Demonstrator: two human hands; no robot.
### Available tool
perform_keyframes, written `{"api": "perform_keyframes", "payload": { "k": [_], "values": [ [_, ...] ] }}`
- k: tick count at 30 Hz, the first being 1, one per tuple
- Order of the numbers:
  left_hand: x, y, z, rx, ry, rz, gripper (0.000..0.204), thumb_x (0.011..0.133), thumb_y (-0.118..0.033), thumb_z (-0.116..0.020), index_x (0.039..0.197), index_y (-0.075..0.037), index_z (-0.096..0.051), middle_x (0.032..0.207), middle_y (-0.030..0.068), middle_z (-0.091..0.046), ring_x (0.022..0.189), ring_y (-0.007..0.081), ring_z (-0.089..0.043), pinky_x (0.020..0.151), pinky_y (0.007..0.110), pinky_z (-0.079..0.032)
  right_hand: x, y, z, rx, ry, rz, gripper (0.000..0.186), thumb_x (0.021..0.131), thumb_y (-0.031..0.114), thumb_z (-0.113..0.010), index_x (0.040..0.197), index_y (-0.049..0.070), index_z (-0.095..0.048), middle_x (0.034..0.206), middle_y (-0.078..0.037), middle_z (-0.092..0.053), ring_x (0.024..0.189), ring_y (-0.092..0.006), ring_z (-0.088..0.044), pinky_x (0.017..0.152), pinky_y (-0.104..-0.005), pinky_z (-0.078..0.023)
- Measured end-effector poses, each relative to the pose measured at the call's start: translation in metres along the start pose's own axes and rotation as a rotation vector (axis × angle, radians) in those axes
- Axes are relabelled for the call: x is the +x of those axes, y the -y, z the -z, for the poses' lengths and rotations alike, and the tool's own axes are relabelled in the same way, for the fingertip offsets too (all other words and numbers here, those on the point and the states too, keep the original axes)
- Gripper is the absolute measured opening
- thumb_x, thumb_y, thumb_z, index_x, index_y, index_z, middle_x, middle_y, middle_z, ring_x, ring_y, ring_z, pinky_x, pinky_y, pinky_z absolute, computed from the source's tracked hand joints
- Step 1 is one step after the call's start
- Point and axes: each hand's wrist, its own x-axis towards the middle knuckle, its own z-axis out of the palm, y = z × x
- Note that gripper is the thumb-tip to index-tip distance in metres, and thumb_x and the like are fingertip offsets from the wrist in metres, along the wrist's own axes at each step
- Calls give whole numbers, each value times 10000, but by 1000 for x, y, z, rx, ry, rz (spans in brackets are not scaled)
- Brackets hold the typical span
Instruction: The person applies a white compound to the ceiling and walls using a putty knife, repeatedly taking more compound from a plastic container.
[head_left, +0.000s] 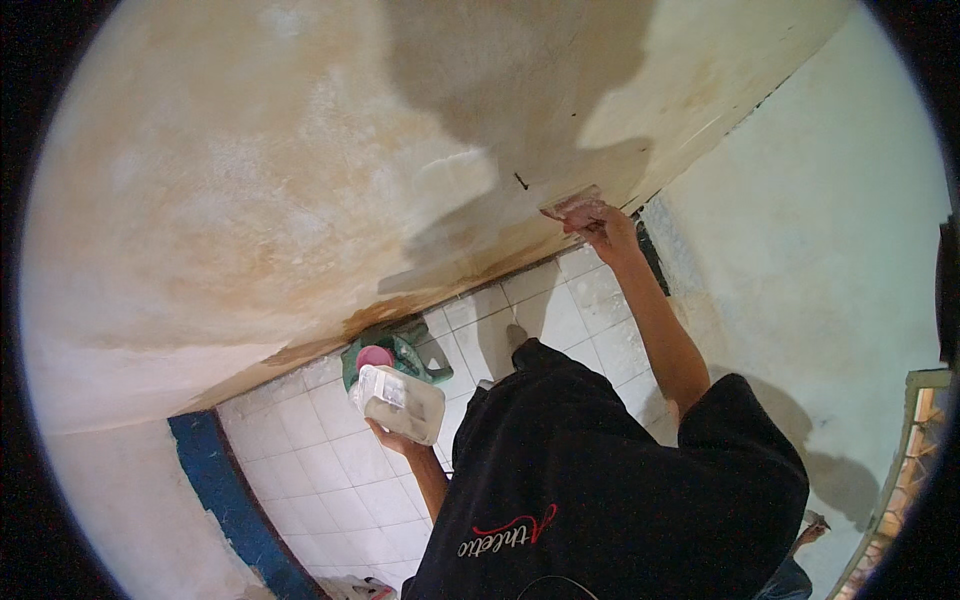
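My right hand is raised to the stained wall. Its fingers are closed around a flat, pinkish putty scraper smeared with pale material, whose wide edge lies at the wall's surface near the corner. Lower and to the left, my left hand supports a translucent rectangular plastic tub from below, fingers wrapped around its near side. Whitish residue coats the tub; how much it contains is hard to make out. Just beyond the tub sit a pink round container and a crumpled green plastic bag on the floor.
White square tiles cover the floor along the wall's foot. A pale side wall meets the stained wall at right. A blue painted strip runs at the left. At the right edge is a grilled window.
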Motion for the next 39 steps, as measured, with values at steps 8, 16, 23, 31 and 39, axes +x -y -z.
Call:
{"api": "perform_keyframes", "payload": {
  "k": [8,16,23,31,39],
  "values": [
    [17,0,19,102,-71,-77,692,920,-582,-410,1430,-116,-366,1436,111,-413,1283,338,-419,1060,506,-344,91,76,-40,177,-108,-58,224,891,37,-432,1058,-92,-507,1049,-271,-593,983,-415,-612,893,-479,-541],
    [11,-4,23,61,-46,15,710,908,-596,-419,1437,-126,-357,1448,104,-397,1294,336,-405,1058,514,-341,-6,131,-91,126,-295,117,269,863,-30,-386,1081,-146,-492,1073,-276,-587,1054,-400,-595,931,-466,-534],
    [19,-6,24,76,107,-14,709,904,-591,-432,1439,-133,-352,1427,109,-424,1272,347,-433,1054,518,-353,45,-5,19,-169,-369,-157,268,874,33,-422,987,-169,-557,940,-278,-637,863,-375,-654,804,-472,-569],
    [19,-6,17,151,-12,-136,694,918,-579,-416,1437,-123,-354,1439,114,-405,1283,343,-420,1064,513,-341,92,-4,31,-263,-63,123,274,801,-41,-374,928,-217,-542,953,-331,-617,926,-435,-633,860,-449,-547],
    [17,0,17,100,-124,-90,688,921,-579,-411,1437,-126,-357,1440,113,-403,1286,341,-417,1068,515,-333,71,83,-48,46,-129,55,302,955,136,-377,1016,-112,-537,1037,-257,-638,945,-364,-657,846,-459,-555]
  ]
}}
